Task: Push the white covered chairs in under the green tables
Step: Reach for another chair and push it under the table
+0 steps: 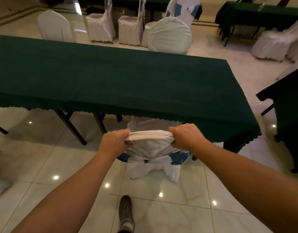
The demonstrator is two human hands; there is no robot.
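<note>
A white covered chair (151, 148) with a blue sash stands in front of me, its seat tucked under the near edge of the long green table (111, 78). My left hand (115, 142) grips the left end of the chair's back top. My right hand (187, 137) grips the right end. Both fists are closed on the white cover. The chair's seat and front legs are hidden by the tablecloth.
Two white chairs (169, 35) stand at the table's far side, more (101, 26) behind them by another green table. A second green table (289, 105) is close on the right, a third (256, 14) at far right. My shoe (126, 214) rests on glossy tile.
</note>
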